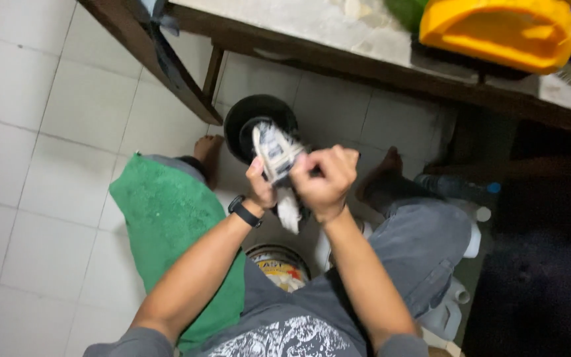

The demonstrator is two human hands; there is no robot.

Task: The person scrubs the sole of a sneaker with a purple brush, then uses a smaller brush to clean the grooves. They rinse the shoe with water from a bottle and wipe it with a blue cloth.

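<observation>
Nearest to us, just below the black bucket (259, 122) that serves as our landmark, our two hands meet over the tiled floor (47, 132). Our left hand (261, 187), with a black watch (244, 211) at its wrist, is closed on the near side of a white and grey cloth (275, 155). Our right hand (325, 180) is curled into a fist, clamped on the same cloth from the other side. The cloth is bunched between both grips; its upper end stands up in front of the bucket's rim and a white tail (289, 213) hangs down below our hands.

Closer to us than the bucket, between our knees, sits a round tin (280, 264) with a yellow label. A green towel (166, 218) lies over our left knee, to the left of the bucket. Our bare feet (207, 149) rest on the tiles on either side of the bucket.

To the right of the bucket, beside our right leg in grey trousers (424, 244), stand white plastic jugs (454, 311) and a dark bottle with a blue cap (460, 188).

Beyond the bucket runs a dark wooden table (285, 46), and on its far right end lies a yellow plastic container (497, 33).
</observation>
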